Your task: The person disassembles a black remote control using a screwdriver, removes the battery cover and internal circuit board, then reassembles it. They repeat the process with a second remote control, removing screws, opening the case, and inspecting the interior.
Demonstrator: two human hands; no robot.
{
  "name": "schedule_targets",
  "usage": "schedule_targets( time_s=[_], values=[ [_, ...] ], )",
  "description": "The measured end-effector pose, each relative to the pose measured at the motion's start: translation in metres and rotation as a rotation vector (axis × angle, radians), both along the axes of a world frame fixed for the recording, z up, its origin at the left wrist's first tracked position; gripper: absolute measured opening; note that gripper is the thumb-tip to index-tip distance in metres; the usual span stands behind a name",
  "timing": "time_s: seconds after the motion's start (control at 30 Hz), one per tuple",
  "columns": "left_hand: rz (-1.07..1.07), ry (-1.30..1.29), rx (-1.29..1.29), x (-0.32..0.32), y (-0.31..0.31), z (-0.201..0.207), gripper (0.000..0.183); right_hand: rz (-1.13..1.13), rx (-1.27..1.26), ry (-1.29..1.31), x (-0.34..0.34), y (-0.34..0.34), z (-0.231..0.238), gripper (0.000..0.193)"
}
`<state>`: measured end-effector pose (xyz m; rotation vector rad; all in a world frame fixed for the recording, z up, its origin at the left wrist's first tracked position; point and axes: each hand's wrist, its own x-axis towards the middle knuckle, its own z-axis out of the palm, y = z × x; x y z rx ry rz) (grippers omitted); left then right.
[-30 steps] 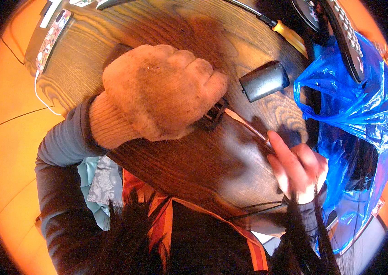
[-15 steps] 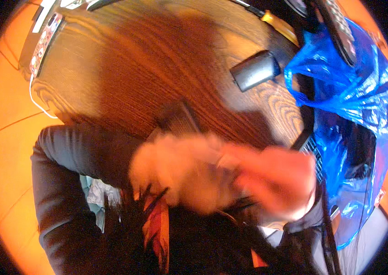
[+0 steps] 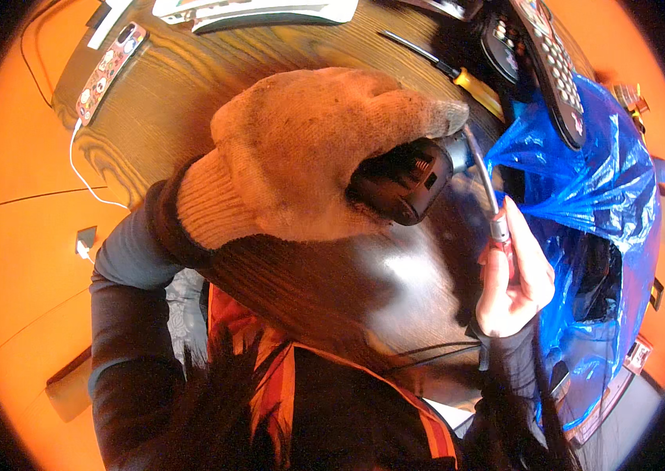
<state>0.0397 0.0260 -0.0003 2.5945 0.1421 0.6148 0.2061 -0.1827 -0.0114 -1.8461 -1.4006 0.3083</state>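
Note:
My left hand, in a pale knit work glove with a ribbed cuff, is wrapped round a black rounded device. A grey end piece of the device points right, and the glove covers the rest. Pinched between the bare fingers of my right hand is a slim tool with a thin metal shaft, a silver collar and a reddish handle. Its shaft runs up beside the grey end and the gloved fingertip; I cannot tell whether it touches either. Both hands are over the dark wooden table.
A yellow-handled screwdriver lies at the far right, close to a black remote control. A blue plastic bag bulges along the right side. At the far left is a phone in a patterned case, with a white cable plugged in.
My hands, blurred together near my body before, have moved up and apart over the table. The left now holds the black device, and the slim tool shows clearly in the right. The view has shifted.

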Motion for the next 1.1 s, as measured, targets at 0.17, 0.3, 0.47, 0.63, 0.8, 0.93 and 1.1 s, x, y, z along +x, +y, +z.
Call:
schedule_targets(
  time_s=[0.17, 0.3, 0.47, 0.63, 0.8, 0.93, 1.1],
  values=[
    [0.016, 0.036, 0.029, -0.003, 0.006, -0.001, 0.058, -0.098, 0.017, 0.163, -0.001, -0.003, -0.007, 0.050],
    [0.005, 0.068, 0.057, 0.005, -0.013, -0.006, 0.062, -0.079, -0.012, 0.602, -0.007, -0.005, -0.010, 0.030],
    [-0.064, -0.062, 0.261, 0.014, -0.053, -0.020, 0.030, 0.043, -0.046, 0.954, -0.024, 0.001, -0.016, 0.048],
    [-0.333, -0.325, -0.003, 0.012, -0.050, -0.026, 0.031, -0.148, 0.016, 0.937, -0.024, -0.004, -0.010, 0.037],
    [-0.626, 0.214, -0.638, -0.002, -0.051, -0.013, 0.036, -0.136, 0.341, 0.644, -0.020, -0.008, -0.014, 0.033],
    [-0.428, 0.325, -0.914, -0.003, -0.049, -0.017, 0.040, -0.052, 0.355, 0.884, -0.020, -0.006, -0.015, 0.035],
    [-0.384, 0.237, -1.518, 0.001, -0.050, -0.035, 0.040, -0.062, 0.237, 1.087, -0.023, -0.005, -0.008, 0.041]
  ],
)
